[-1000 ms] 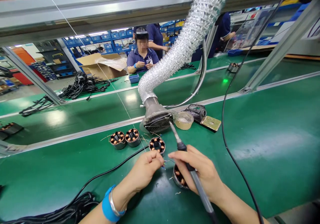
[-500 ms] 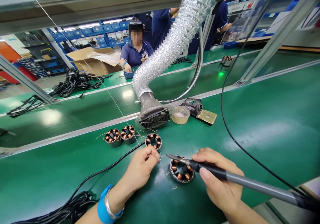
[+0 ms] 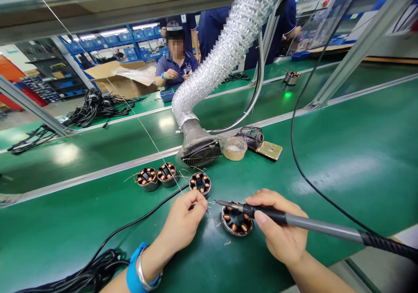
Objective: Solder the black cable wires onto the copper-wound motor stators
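My right hand (image 3: 282,230) is closed around a soldering iron (image 3: 323,228), its tip pointing left at fine bare wire ends (image 3: 211,202). Those ends stick out of my left hand (image 3: 184,219), whose fingers pinch the end of a black cable (image 3: 143,218). A little blue shows below the fingertips. Under the iron's shaft lies a motor stator (image 3: 235,228) with copper coils. Another stator (image 3: 205,190) sits just behind my left fingers. A thin pale strand (image 3: 148,129) runs from above down to my left hand; whether the fingers grip it is hidden.
Two more stators (image 3: 147,184) stand behind at left. A fume-extractor hood (image 3: 199,147) hangs over the bench beside a tape roll (image 3: 235,151) and an iron stand (image 3: 257,138). Bundled cables (image 3: 81,273) lie front left. Across the line sits a co-worker (image 3: 176,69).
The soldering iron and my right hand have shifted slightly left, bringing the tip to the wire ends. My left hand stays nearly still. The co-worker's hand has lifted from the blue bin.
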Motion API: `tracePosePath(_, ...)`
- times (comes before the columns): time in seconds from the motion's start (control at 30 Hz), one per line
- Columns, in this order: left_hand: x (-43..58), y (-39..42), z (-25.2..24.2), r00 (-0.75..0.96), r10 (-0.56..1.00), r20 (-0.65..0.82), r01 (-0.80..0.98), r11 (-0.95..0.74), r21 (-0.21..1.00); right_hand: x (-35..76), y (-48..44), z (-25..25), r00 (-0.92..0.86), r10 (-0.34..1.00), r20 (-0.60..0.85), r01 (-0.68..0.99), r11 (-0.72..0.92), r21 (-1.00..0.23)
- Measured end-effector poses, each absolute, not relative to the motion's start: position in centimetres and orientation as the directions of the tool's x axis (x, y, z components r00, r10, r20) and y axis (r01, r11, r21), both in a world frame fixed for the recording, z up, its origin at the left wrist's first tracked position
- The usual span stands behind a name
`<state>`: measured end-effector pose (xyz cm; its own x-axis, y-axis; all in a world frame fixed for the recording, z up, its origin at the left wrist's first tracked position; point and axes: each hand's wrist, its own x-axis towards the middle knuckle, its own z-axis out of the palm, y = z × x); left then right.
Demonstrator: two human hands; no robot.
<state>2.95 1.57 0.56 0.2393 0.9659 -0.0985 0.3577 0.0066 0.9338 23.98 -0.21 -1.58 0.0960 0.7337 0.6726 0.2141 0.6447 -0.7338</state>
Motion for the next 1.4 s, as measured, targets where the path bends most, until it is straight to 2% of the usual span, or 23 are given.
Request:
tracePosePath(0.47,3.1,1.1,0.7,0.236,0.967,-0.092,0.417,-0.015,0.909,23.6,-0.2,-1.6,0.085,0.748,0.658,0.186,0.637,-0.748)
tracePosePath(0.83,3.2,1.1,0.8,0.241,0.964,-0.110,0.442,-0.008,0.897,23.0,-0.8,0.2,-0.003,0.674,0.738,0.215,0.721,-0.658)
tracePosePath(1.07,3.1,1.1,0.7,0.238,0.965,-0.112,0.451,-0.007,0.893,22.6,-1.2,0.2,-0.085,0.565,0.821,0.282,0.804,-0.524)
tracePosePath(1.4,3.2,1.2,0.6,0.245,0.963,-0.113,0.449,-0.010,0.893,22.9,-1.1,0.4,-0.018,0.561,0.828,0.252,0.804,-0.539)
